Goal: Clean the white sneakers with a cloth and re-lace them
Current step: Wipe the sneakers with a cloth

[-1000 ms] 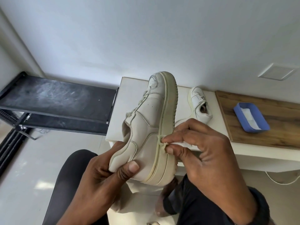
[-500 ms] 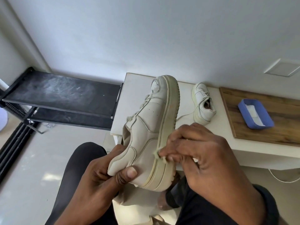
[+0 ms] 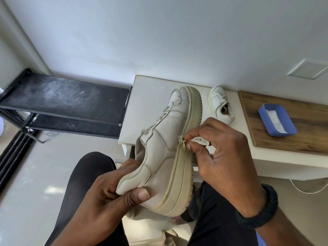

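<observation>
Left hand (image 3: pixel 113 197) gripping the sneaker (image 3: pixel 165 151) by its heel, right hand (image 3: pixel 221 153) pinching a cloth (image 3: pixel 188 142) against the midsole.

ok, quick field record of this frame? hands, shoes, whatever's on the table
left hand: grips heel of held sneaker, sole turned to the right
right hand: pinches small cloth against the midsole edge
second sneaker: on white table, untouched
blue tray: on wooden board, white contents
black shelf rack: left of the table

Bare tabletop (image 3: pixel 150 96) — second sneaker (image 3: pixel 221 105) beyond
</observation>
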### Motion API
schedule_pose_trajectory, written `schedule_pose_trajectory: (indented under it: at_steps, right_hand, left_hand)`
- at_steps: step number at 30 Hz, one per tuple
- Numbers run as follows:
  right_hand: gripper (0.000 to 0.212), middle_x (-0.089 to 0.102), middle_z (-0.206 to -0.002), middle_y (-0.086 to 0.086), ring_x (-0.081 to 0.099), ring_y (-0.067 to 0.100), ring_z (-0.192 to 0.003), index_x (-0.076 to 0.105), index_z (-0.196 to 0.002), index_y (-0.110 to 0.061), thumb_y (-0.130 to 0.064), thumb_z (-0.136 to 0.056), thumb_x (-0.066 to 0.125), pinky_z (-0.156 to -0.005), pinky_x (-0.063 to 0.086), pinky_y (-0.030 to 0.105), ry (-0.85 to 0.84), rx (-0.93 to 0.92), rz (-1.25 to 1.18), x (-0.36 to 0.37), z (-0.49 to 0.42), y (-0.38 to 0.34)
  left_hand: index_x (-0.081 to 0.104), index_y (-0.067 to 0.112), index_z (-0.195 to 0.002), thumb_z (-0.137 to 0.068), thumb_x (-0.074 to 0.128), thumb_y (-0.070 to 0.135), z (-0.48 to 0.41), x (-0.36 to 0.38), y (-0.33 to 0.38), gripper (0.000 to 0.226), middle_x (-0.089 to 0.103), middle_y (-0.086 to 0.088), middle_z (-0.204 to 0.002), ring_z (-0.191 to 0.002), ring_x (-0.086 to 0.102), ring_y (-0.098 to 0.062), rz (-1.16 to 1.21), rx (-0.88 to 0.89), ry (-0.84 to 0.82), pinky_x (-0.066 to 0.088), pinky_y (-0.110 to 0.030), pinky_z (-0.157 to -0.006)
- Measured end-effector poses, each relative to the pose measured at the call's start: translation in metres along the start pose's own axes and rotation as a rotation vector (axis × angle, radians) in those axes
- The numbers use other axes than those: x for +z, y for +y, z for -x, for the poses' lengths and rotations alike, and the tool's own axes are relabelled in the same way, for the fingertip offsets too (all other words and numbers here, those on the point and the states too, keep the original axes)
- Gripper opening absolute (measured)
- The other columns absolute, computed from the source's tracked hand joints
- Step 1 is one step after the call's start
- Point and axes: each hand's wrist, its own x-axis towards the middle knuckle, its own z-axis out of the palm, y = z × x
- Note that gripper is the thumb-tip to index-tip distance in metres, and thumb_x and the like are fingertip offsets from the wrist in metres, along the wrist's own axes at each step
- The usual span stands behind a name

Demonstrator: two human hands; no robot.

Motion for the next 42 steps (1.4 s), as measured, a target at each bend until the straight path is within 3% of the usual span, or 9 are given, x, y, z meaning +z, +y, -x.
schedule_pose_trajectory:
  at_steps: [3, 9, 15, 19, 24, 27, 31, 37, 42]
  right_hand:
    - [0.010, 0.065, -0.090, -0.014, 0.065, 0.002, -0.084, 0.078, -0.090, -0.020, -0.013, -0.082, 0.079, -0.072, 0.054, 0.014, -0.084, -0.029, -0.048, -0.003, 0.009, -0.008]
    - [0.009, 0.060, -0.092, -0.018, 0.061, 0.001, -0.090, 0.074, -0.091, -0.027, -0.020, -0.086, 0.072, -0.076, 0.053, 0.018, -0.321, -0.185, -0.101, -0.017, 0.025, -0.021]
    - [0.013, 0.065, -0.090, -0.012, 0.062, 0.005, -0.085, 0.073, -0.085, -0.021, -0.011, -0.079, 0.078, -0.075, 0.055, 0.023, -0.130, -0.146, 0.059, -0.020, -0.007, 0.008]
    - [0.013, 0.066, -0.088, -0.006, 0.062, 0.012, -0.081, 0.073, -0.086, -0.017, -0.007, -0.080, 0.079, -0.067, 0.051, 0.024, -0.030, -0.141, 0.116, -0.017, -0.022, 0.021]
    - [0.008, 0.068, -0.087, -0.007, 0.060, 0.006, -0.075, 0.076, -0.086, -0.017, -0.011, -0.081, 0.080, -0.063, 0.042, 0.012, 0.047, -0.093, 0.085, -0.017, -0.033, 0.025]
    - [0.008, 0.068, -0.089, -0.007, 0.063, 0.004, -0.078, 0.078, -0.087, -0.016, -0.012, -0.081, 0.081, -0.067, 0.045, 0.010, 0.002, -0.108, 0.039, -0.017, -0.026, 0.019]
    - [0.012, 0.067, -0.091, -0.008, 0.066, 0.004, -0.084, 0.079, -0.092, -0.015, -0.011, -0.081, 0.082, -0.073, 0.053, 0.014, -0.108, -0.148, -0.006, -0.016, -0.006, 0.005]
    - [0.010, 0.068, -0.092, -0.014, 0.067, -0.003, -0.085, 0.080, -0.093, -0.020, -0.018, -0.085, 0.074, -0.076, 0.053, 0.008, -0.254, -0.171, -0.060, -0.034, -0.006, 0.004]
    - [0.006, 0.070, -0.091, -0.003, 0.064, 0.008, -0.079, 0.079, -0.092, -0.016, -0.014, -0.087, 0.075, -0.072, 0.044, 0.014, 0.055, -0.152, 0.180, -0.032, -0.029, 0.026]
  left_hand:
    - [0.074, 0.000, -0.102, -0.093, 0.066, 0.040, 0.001, 0.001, -0.002, 0.041, 0.070, -0.007, -0.092, -0.086, 0.064, -0.032, -0.006, 0.000, 0.023, 0.051, -0.034, -0.072]
    - [0.073, -0.004, -0.095, -0.092, 0.068, 0.037, 0.007, -0.001, -0.004, 0.041, 0.067, -0.022, -0.095, -0.093, 0.060, -0.044, 0.015, 0.008, 0.015, 0.049, -0.051, -0.075]
    - [0.072, -0.008, -0.100, -0.090, 0.066, 0.024, 0.007, -0.001, 0.000, 0.034, 0.067, -0.024, -0.102, -0.102, 0.059, -0.048, 0.018, -0.004, -0.080, 0.048, -0.057, -0.082]
    - [0.073, -0.003, -0.109, -0.089, 0.067, 0.022, 0.007, -0.001, 0.001, 0.033, 0.070, -0.017, -0.107, -0.103, 0.062, -0.043, 0.061, -0.016, -0.070, 0.053, -0.041, -0.083]
    - [0.072, -0.001, -0.113, -0.088, 0.071, 0.043, 0.007, 0.001, 0.003, 0.050, 0.070, -0.016, -0.100, -0.094, 0.068, -0.033, 0.106, -0.023, -0.019, 0.053, -0.027, -0.078]
    - [0.074, 0.004, -0.114, -0.088, 0.072, 0.045, 0.006, 0.001, 0.002, 0.049, 0.072, -0.016, -0.099, -0.093, 0.070, -0.032, 0.138, -0.013, 0.008, 0.055, -0.028, -0.076]
    - [0.077, 0.007, -0.096, -0.087, 0.074, 0.047, 0.005, 0.001, 0.001, 0.042, 0.066, -0.006, -0.081, -0.074, 0.065, -0.023, 0.170, -0.007, 0.072, 0.050, -0.026, -0.065]
    - [0.078, 0.011, -0.100, -0.088, 0.073, 0.045, 0.004, 0.007, 0.003, 0.036, 0.072, 0.003, -0.086, -0.079, 0.069, -0.015, 0.202, -0.016, 0.059, 0.054, -0.022, -0.069]
    - [0.075, 0.007, -0.089, -0.089, 0.073, 0.045, 0.003, 0.006, 0.000, 0.038, 0.066, -0.009, -0.082, -0.073, 0.063, -0.028, 0.211, -0.045, 0.048, 0.051, -0.033, -0.061]
